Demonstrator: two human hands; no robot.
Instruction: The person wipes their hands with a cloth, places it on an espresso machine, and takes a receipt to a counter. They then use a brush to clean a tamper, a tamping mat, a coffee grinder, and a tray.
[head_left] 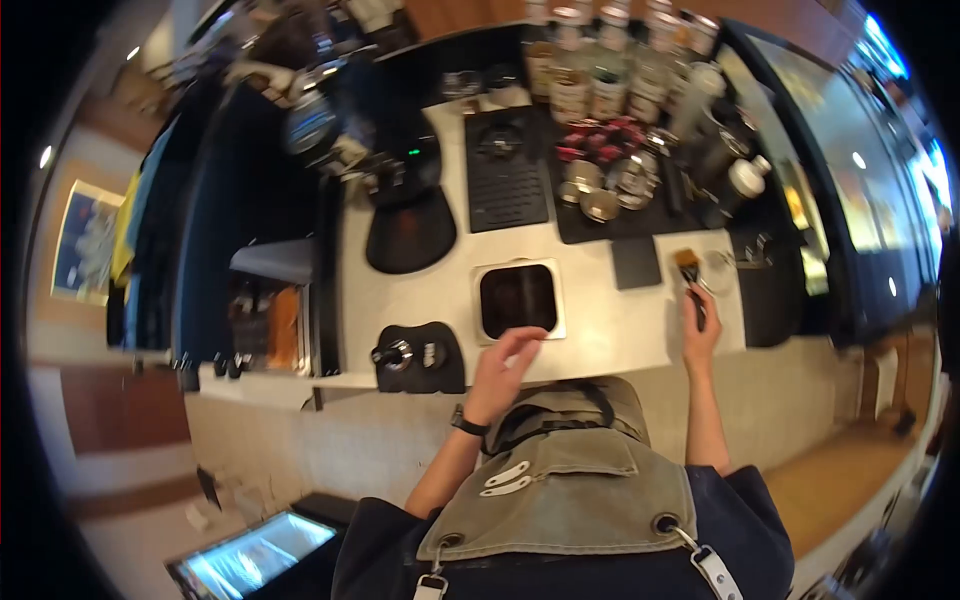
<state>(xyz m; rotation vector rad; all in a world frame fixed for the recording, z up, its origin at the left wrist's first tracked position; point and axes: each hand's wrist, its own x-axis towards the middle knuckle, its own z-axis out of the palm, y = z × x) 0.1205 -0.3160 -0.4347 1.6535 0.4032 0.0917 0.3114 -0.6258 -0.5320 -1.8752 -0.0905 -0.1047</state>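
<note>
My right hand (700,326) is closed around the dark handle of a brush (687,262) with brown bristles, over the right part of the pale counter (610,335). Beside the brush lies a clear round glass item (717,266). My left hand (506,370) has its fingers apart and holds nothing; its fingertips are at the front edge of a square metal-rimmed opening (562,300) with a dark inside. A dark square mat (637,262) lies between the opening and the brush.
A black mat with a tamper-like metal tool (396,354) sits front left. Behind are a ridged black mat (507,190), a coffee machine (405,165), metal cups (600,205) and bottles (610,80). A lit screen (255,555) stands lower left.
</note>
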